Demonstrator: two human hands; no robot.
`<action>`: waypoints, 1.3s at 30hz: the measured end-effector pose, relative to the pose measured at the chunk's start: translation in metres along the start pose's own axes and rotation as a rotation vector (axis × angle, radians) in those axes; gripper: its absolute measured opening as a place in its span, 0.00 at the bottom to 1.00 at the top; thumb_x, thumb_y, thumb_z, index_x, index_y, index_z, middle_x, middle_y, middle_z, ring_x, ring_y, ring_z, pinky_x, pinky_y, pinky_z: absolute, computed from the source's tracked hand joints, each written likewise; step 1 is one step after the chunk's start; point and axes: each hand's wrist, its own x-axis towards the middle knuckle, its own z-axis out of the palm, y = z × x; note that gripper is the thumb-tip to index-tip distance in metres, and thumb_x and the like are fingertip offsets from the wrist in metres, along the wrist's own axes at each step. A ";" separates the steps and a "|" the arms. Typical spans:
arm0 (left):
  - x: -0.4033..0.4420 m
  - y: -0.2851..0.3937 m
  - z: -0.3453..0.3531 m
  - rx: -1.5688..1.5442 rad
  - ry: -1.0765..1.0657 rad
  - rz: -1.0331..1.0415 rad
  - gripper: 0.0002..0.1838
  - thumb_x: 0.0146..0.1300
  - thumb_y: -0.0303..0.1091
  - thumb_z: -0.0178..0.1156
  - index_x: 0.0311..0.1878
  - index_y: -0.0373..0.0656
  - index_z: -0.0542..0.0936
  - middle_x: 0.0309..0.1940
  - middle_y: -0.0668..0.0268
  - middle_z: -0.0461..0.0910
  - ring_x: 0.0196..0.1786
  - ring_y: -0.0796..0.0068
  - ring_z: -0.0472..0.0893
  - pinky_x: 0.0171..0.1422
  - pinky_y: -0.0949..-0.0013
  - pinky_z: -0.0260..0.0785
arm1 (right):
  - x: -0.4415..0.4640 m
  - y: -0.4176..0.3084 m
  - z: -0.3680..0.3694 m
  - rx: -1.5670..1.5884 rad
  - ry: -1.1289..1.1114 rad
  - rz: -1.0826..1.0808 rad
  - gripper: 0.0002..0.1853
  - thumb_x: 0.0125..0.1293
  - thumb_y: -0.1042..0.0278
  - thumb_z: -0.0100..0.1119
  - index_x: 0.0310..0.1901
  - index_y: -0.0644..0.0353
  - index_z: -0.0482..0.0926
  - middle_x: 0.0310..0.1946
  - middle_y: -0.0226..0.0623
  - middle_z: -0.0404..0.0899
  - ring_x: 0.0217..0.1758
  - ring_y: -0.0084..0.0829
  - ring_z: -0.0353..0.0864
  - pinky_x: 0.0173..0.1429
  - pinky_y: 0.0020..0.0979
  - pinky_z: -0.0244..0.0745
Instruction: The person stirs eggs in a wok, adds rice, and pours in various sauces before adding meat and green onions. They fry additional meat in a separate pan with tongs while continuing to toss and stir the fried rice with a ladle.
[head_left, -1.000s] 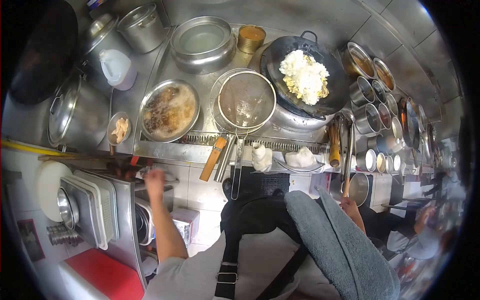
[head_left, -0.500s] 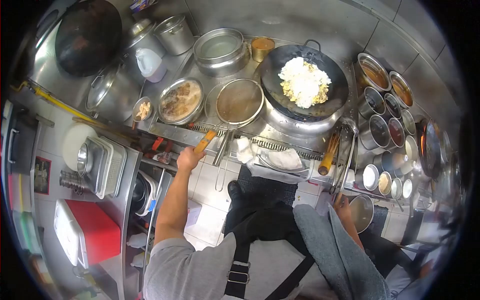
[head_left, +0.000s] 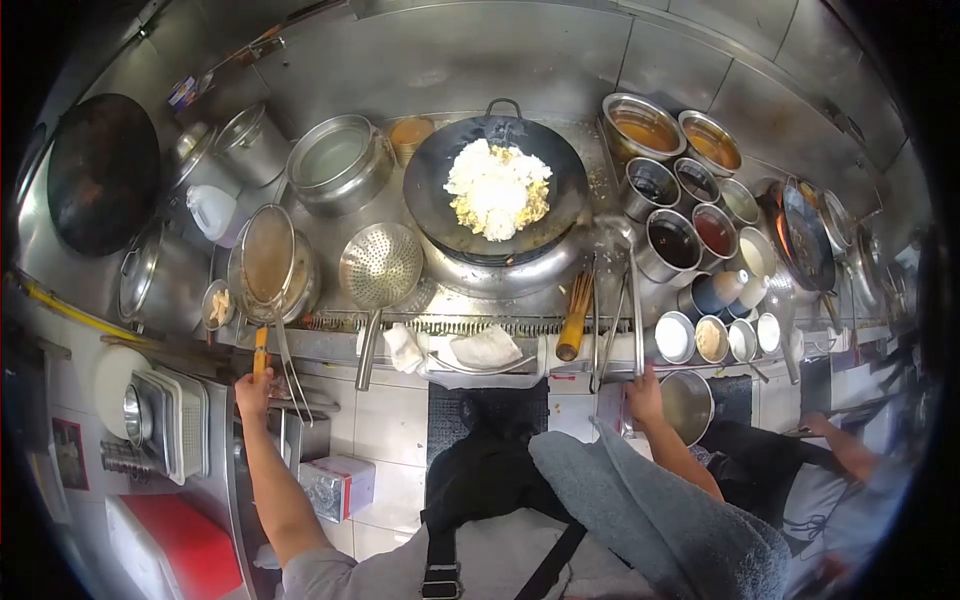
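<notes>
My left hand [head_left: 252,393] is closed round the orange handle of a round fine-mesh strainer [head_left: 268,255]. The strainer is tilted above a metal bowl [head_left: 303,293] at the left of the stove. To its right a perforated skimmer [head_left: 380,265] lies with its steel handle over the front edge, held by no hand. Centrally, a black wok [head_left: 430,200] holds a heap of white rice and yellow egg [head_left: 497,190]. My right hand [head_left: 647,397] is closed on the lower end of a long-handled metal utensil [head_left: 638,320]; its far end is blurred.
Several metal containers of sauces [head_left: 672,240] and cups of seasoning [head_left: 675,337] stand on the right. A bamboo brush [head_left: 573,325] and white cloths [head_left: 485,348] lie along the front edge. A pot [head_left: 340,165] is behind left. Another person [head_left: 850,480] stands at lower right.
The strainer in my left hand has moved left, off the perforated skimmer and over the bowl. My view has shifted to the right. My right hand stays at the metal utensil.
</notes>
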 end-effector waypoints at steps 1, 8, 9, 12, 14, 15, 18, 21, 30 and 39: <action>0.017 -0.005 0.001 0.067 0.036 -0.029 0.19 0.55 0.43 0.70 0.34 0.32 0.82 0.22 0.64 0.80 0.24 0.77 0.78 0.29 0.70 0.70 | 0.008 -0.004 -0.019 0.153 -0.005 0.060 0.24 0.64 0.71 0.55 0.61 0.63 0.66 0.34 0.43 0.75 0.38 0.37 0.77 0.40 0.36 0.75; 0.064 -0.017 0.030 0.217 0.081 -0.133 0.20 0.54 0.44 0.70 0.39 0.34 0.83 0.22 0.63 0.80 0.19 0.73 0.78 0.22 0.68 0.68 | 0.162 -0.164 -0.302 0.804 -0.243 0.412 0.42 0.65 0.81 0.48 0.76 0.47 0.41 0.19 0.32 0.68 0.18 0.25 0.68 0.23 0.28 0.67; 0.074 -0.034 0.034 0.133 0.045 0.003 0.21 0.54 0.45 0.69 0.38 0.34 0.82 0.21 0.60 0.80 0.22 0.69 0.80 0.24 0.65 0.69 | 0.173 -0.170 -0.302 0.606 -0.209 0.267 0.43 0.64 0.80 0.48 0.76 0.47 0.40 0.20 0.39 0.72 0.19 0.33 0.72 0.25 0.35 0.69; 0.093 -0.025 0.034 0.421 0.142 0.111 0.23 0.59 0.46 0.64 0.46 0.32 0.80 0.24 0.53 0.79 0.33 0.51 0.82 0.40 0.56 0.72 | 0.195 -0.163 -0.250 0.163 -0.305 0.148 0.45 0.62 0.77 0.49 0.76 0.44 0.36 0.26 0.58 0.78 0.28 0.55 0.79 0.36 0.51 0.72; 0.121 0.000 0.036 0.534 0.282 0.252 0.25 0.61 0.45 0.63 0.51 0.32 0.77 0.33 0.50 0.79 0.41 0.50 0.80 0.47 0.56 0.71 | 0.218 -0.168 -0.203 0.093 -0.619 0.185 0.46 0.60 0.74 0.49 0.76 0.41 0.37 0.29 0.60 0.79 0.35 0.57 0.81 0.43 0.53 0.73; 0.131 0.014 0.038 0.650 0.432 0.379 0.27 0.62 0.45 0.62 0.57 0.33 0.75 0.41 0.48 0.79 0.48 0.48 0.79 0.54 0.56 0.70 | 0.223 -0.159 -0.173 0.052 -0.717 0.121 0.46 0.60 0.73 0.49 0.76 0.40 0.37 0.30 0.60 0.80 0.36 0.58 0.81 0.44 0.53 0.73; 0.108 0.140 0.049 0.317 0.410 0.573 0.27 0.65 0.40 0.60 0.61 0.33 0.70 0.56 0.45 0.71 0.59 0.45 0.72 0.64 0.55 0.63 | 0.257 -0.169 -0.187 0.096 -0.643 0.026 0.46 0.60 0.72 0.48 0.76 0.37 0.37 0.32 0.59 0.81 0.36 0.59 0.81 0.45 0.54 0.73; 0.038 0.241 0.080 -0.059 0.230 0.716 0.20 0.69 0.33 0.55 0.61 0.32 0.71 0.57 0.53 0.72 0.62 0.54 0.72 0.67 0.60 0.63 | 0.250 -0.188 -0.222 0.153 -0.503 0.097 0.45 0.59 0.72 0.50 0.76 0.35 0.43 0.27 0.55 0.79 0.30 0.55 0.80 0.41 0.52 0.74; -0.246 0.414 0.299 -0.633 -0.871 0.946 0.17 0.66 0.27 0.56 0.58 0.35 0.75 0.53 0.63 0.77 0.54 0.74 0.76 0.62 0.71 0.66 | 0.245 -0.132 -0.126 0.157 -0.740 0.076 0.38 0.64 0.72 0.49 0.74 0.30 0.53 0.48 0.48 0.79 0.45 0.46 0.82 0.48 0.42 0.79; -0.549 0.430 0.566 -0.352 -1.624 0.813 0.44 0.60 0.37 0.66 0.71 0.29 0.51 0.69 0.41 0.61 0.70 0.47 0.65 0.68 0.57 0.65 | -0.070 0.108 -0.238 0.689 -0.426 0.444 0.35 0.66 0.62 0.58 0.72 0.57 0.56 0.38 0.44 0.81 0.43 0.41 0.81 0.50 0.38 0.74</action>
